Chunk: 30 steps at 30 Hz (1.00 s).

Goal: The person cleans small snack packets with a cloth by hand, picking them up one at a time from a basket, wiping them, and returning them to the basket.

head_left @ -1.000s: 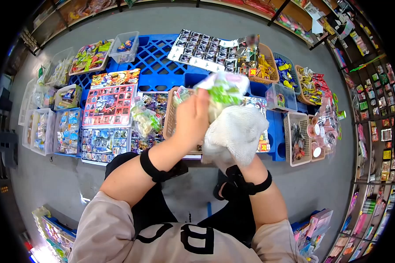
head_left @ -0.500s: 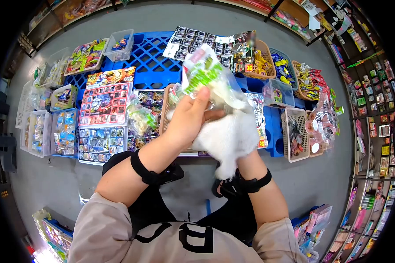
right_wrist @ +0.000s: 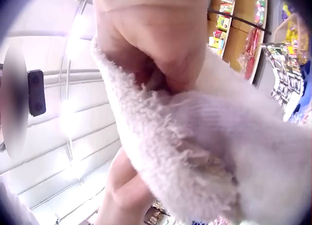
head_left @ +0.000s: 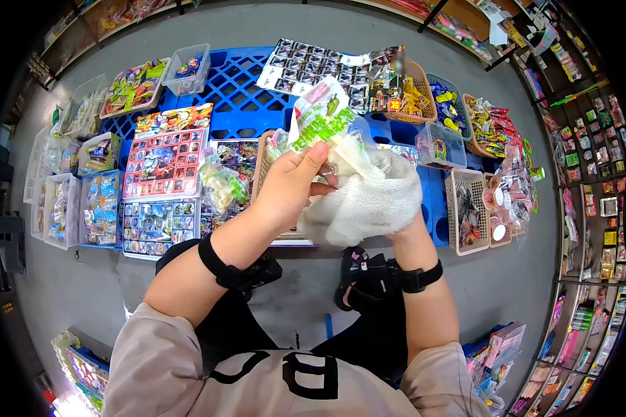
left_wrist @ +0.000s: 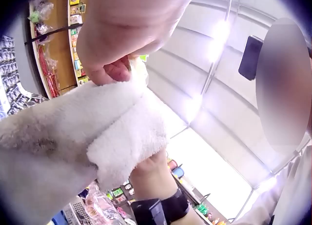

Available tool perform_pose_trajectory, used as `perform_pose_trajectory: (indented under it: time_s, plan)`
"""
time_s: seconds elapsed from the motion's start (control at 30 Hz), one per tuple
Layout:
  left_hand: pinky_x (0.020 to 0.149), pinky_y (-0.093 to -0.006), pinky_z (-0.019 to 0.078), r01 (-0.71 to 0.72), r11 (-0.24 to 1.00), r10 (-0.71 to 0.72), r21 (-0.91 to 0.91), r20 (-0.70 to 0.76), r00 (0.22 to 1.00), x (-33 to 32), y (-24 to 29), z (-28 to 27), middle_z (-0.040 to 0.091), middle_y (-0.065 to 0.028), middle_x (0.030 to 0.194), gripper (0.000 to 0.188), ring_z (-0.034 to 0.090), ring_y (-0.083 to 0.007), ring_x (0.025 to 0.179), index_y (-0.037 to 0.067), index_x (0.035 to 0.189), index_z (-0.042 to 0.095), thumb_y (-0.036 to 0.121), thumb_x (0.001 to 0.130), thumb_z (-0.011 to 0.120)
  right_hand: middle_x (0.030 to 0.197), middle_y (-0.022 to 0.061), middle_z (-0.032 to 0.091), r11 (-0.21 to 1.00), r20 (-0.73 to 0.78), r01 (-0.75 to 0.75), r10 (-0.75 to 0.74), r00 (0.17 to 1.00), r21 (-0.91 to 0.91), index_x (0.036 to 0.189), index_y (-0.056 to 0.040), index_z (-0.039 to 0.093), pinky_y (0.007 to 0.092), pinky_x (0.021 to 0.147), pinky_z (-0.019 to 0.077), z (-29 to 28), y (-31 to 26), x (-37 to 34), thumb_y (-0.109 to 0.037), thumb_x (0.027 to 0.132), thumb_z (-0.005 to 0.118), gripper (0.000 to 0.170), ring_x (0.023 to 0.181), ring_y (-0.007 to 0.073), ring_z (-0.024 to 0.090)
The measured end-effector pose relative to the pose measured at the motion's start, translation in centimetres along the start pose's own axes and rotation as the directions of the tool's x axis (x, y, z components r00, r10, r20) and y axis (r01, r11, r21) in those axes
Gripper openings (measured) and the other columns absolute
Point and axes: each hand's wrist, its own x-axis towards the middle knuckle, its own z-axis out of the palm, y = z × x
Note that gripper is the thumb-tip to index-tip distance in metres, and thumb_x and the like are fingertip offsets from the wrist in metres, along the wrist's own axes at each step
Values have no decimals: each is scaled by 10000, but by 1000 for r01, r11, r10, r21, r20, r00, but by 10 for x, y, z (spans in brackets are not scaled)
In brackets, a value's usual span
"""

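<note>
A clear packet with green and white print is pinched between the thumb and fingers of my left hand, its printed end pointing up and away. Against its lower part lies a bunched white cloth, which hides most of my right hand in the head view. The right wrist view shows my right hand gripping the fluffy cloth, fingers curled into it. In the left wrist view, the curled fingers of my left hand touch the cloth's upper edge; greyish stains mark the cloth.
Beneath the hands, a blue pallet bears card sheets, a bagged packet and boxes. Baskets of wrapped goods stand at the right, clear bins at the left. Stocked shelves line the right side.
The cloth and my right hand have shifted up and right; the cloth's hanging corner is drawn up. The packet, tilted and blurred a second ago, now shows its print, still in my left hand.
</note>
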Motion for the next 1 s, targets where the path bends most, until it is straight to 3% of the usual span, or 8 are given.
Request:
perform_pose_trajectory:
  time_s: [0.5,0.57,0.6,0.7,0.73,0.8,0.9,1.0]
  plan:
    - [629,-253,486,126,991,-130,43,107,986,10,9,-23,547,-63,810,398,539,-118,689,-15,896,543,369,877,440,872,85,571,939,-108,280,-305,946,-197,938,-50,541,308,674,476,12,-7,-15,-119,777,544,175,749,201,573]
    - [659,-258,485,238,962,-254,135,123,959,9,12,-23,556,-75,839,413,549,-122,721,-21,930,537,377,873,446,923,93,570,208,149,339,-612,777,-917,962,-23,547,266,730,446,12,-19,-20,-42,724,579,241,790,158,552]
    - [684,-258,477,183,979,-193,85,130,973,6,13,-18,563,-79,878,419,554,-121,757,-17,971,527,382,868,454,891,115,569,-235,443,398,-679,586,-887,976,-50,549,334,780,425,8,-22,-16,-71,652,649,339,794,233,552]
    - [725,-256,460,175,981,-161,-88,153,975,-1,14,-10,569,-83,946,406,559,-124,825,-8,1037,506,353,853,495,852,104,564,-386,678,560,-482,556,-733,1021,-85,551,399,777,395,19,-15,-14,-87,632,649,401,796,266,542]
    - [740,-256,451,225,951,-191,-213,170,967,-2,13,-9,569,-84,974,391,558,-127,856,-4,1063,495,317,842,528,852,104,564,-386,678,560,-481,556,-733,1021,-85,551,399,777,395,20,-6,-16,-87,632,649,401,796,266,542]
    - [745,-259,446,174,968,-152,-180,129,980,3,6,-13,566,-77,983,357,554,-132,869,5,1066,499,261,825,558,850,84,559,267,348,517,-489,800,-813,1064,-53,533,395,761,392,16,16,-24,-95,629,634,449,803,247,538]
    - [759,-256,433,149,971,-129,-186,117,985,7,8,-18,562,-66,998,310,541,-132,899,11,1074,499,66,778,573,808,97,569,-151,521,500,-312,794,-853,1048,-3,535,346,686,425,45,-29,-28,-107,641,607,426,727,223,552]
    - [766,-249,427,-99,975,110,-200,48,993,11,11,-22,563,-56,992,320,539,-131,897,10,1067,498,-40,751,492,719,105,574,-126,617,640,-458,640,-758,1010,31,547,291,591,441,50,-39,-19,-143,633,595,418,604,207,549]
